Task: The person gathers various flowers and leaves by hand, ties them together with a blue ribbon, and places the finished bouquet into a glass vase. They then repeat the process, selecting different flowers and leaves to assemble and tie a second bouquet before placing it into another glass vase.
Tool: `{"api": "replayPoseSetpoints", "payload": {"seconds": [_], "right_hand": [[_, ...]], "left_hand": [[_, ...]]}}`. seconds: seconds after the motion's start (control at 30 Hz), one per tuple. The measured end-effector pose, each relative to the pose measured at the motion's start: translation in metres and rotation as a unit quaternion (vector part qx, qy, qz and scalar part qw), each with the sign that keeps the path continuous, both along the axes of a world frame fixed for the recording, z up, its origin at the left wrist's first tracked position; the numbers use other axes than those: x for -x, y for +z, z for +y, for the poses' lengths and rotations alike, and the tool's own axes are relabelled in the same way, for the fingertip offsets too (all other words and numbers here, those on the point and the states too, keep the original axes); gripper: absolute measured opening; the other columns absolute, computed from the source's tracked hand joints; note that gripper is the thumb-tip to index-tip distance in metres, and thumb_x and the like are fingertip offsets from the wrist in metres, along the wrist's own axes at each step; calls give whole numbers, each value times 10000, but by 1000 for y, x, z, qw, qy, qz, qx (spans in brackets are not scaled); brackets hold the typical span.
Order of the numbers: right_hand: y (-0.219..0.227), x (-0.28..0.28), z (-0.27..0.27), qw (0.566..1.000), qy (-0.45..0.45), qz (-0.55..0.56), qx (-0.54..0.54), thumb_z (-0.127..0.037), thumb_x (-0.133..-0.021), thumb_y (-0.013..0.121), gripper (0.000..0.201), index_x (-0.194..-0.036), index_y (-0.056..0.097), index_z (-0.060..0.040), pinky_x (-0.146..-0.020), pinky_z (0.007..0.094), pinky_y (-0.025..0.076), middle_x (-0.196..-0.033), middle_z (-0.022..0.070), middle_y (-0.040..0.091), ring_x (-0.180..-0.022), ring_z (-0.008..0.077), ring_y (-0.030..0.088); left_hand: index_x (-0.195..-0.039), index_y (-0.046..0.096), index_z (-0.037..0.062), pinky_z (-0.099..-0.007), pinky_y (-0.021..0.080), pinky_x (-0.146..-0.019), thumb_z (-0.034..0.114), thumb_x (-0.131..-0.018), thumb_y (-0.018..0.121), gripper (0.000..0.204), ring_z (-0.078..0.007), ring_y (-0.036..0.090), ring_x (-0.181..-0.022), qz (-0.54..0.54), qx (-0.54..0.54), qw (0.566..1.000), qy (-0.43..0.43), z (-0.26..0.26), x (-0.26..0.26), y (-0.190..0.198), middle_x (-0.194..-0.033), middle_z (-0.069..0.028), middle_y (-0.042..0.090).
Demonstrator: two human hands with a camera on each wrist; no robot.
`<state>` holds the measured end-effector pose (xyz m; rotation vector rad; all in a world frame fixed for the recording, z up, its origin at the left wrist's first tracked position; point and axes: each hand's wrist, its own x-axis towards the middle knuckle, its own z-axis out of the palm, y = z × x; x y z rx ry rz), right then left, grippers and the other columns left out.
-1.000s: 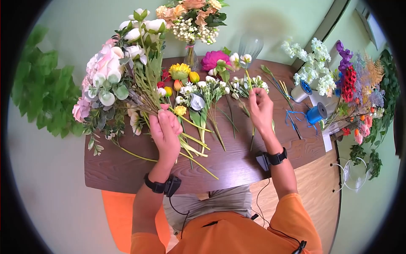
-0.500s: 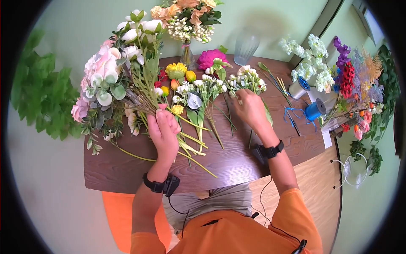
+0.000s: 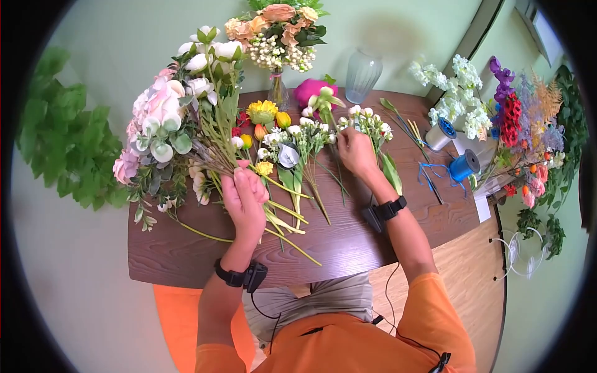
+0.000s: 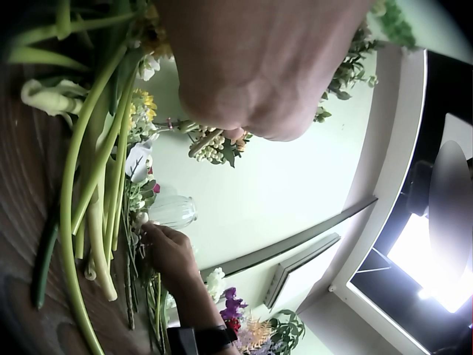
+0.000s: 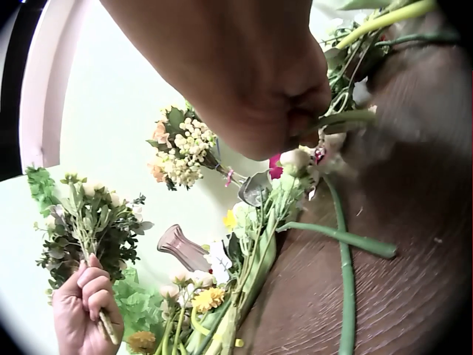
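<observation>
My left hand [image 3: 244, 196] grips the gathered stems of a bouquet of pale pink flowers [image 3: 158, 102], white flowers [image 3: 202, 59] and greenery. In the right wrist view, that hand's fingers curl round the stems. My right hand [image 3: 359, 151] pinches a green flower stem [image 5: 349, 117] over the table. Pale green sepals [image 3: 326, 99] top this stem and overlap the magenta peony [image 3: 308, 92] behind. White-budded sprigs [image 3: 368, 118] lie beside the right hand. Yellow flowers [image 3: 262, 112], a grey-white calla lily [image 3: 288, 155] and white sprigs [image 3: 314, 133] lie between the hands.
A ribbed glass vase [image 3: 362, 78] stands at the back, near a peach bouquet [image 3: 280, 34] in another vase. A silver spool [image 3: 440, 133] and a blue ribbon spool [image 3: 464, 166] sit at the right. White blossoms [image 3: 463, 90] and colourful flowers [image 3: 516, 118] stand beyond them.
The right hand has lowered a white-budded stem onto the table, released it and moved left to pinch the green stem. The left hand still holds the bouquet in about the same place.
</observation>
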<state>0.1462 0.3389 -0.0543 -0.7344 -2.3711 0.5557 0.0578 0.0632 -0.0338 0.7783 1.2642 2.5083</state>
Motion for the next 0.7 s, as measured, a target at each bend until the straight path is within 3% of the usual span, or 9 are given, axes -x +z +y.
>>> {"api": "replayPoseSetpoints", "payload": {"seconds": [0.1,0.13,0.2,0.23,0.33,0.37,0.5,0.6,0.7], "right_hand": [[10,-2,-7,993,-10,80,87,-184,-992,605,237,-997,649,49,-710,429,561,-810,232,717,-769,354,724],[14,-6,-10,993,-10,80,87,-184,-992,605,237,-997,649,49,-710,429,561,-810,232,717,-769,354,724],[24,-15,-20,960,37,178,213,-204,-1040,572,242,-1063,613,34,-668,334,541,-737,131,689,-696,185,686],[23,-20,-22,960,61,199,187,-222,-1079,524,238,-1116,588,4,-599,261,476,-702,28,608,-634,72,563],[33,-36,-43,929,112,281,213,-229,-1099,488,247,-1157,584,-9,-554,241,415,-705,-8,562,-582,62,496],[41,-42,-55,923,115,278,239,-254,-1118,442,269,-1235,554,-39,-498,210,342,-713,-29,529,-530,43,425],[53,-50,-100,881,157,275,351,-284,-1129,393,303,-1341,454,-77,-396,188,318,-738,26,564,-432,55,411],[51,-44,-121,867,243,271,341,-199,-1101,477,225,-1269,462,-51,-454,205,414,-813,73,668,-495,65,517],[48,-32,-136,864,269,257,339,-79,-1043,570,184,-1187,474,-16,-491,221,479,-823,104,720,-568,78,608]], "left_hand": [[-1255,448,35,-219,288,-498,194,-1126,369,220,-47,336,-585,1,-1,1000,-1,0,-1,0,-811,13,400],[-1259,447,36,-218,290,-499,193,-1126,368,221,-47,336,-586,0,-3,1000,-3,0,-1,0,-813,13,400],[-1254,446,36,-219,294,-500,192,-1126,367,217,-49,338,-586,-6,-4,1000,-4,0,-1,1,-813,11,402],[-1249,444,36,-221,297,-500,192,-1126,365,214,-50,339,-586,-13,-7,1000,-6,0,-1,1,-814,9,403],[-1228,443,36,-225,304,-500,189,-1125,362,201,-53,341,-587,-21,-14,999,-26,0,-1,-1,-813,1,406],[-1201,437,44,-225,309,-500,196,-1125,361,186,-55,341,-583,-34,-19,999,-36,1,-3,1,-804,1,405],[-1162,427,65,-224,322,-502,224,-1127,366,175,-51,335,-572,-38,1,996,-81,4,-6,-3,-779,15,396],[-1149,445,68,-215,316,-494,230,-1126,379,176,-43,343,-565,-49,44,994,-91,6,-6,-7,-776,23,398],[-1147,453,51,-218,338,-485,220,-1123,392,181,-44,367,-556,-60,74,992,-88,7,-7,-5,-761,27,401]]}}
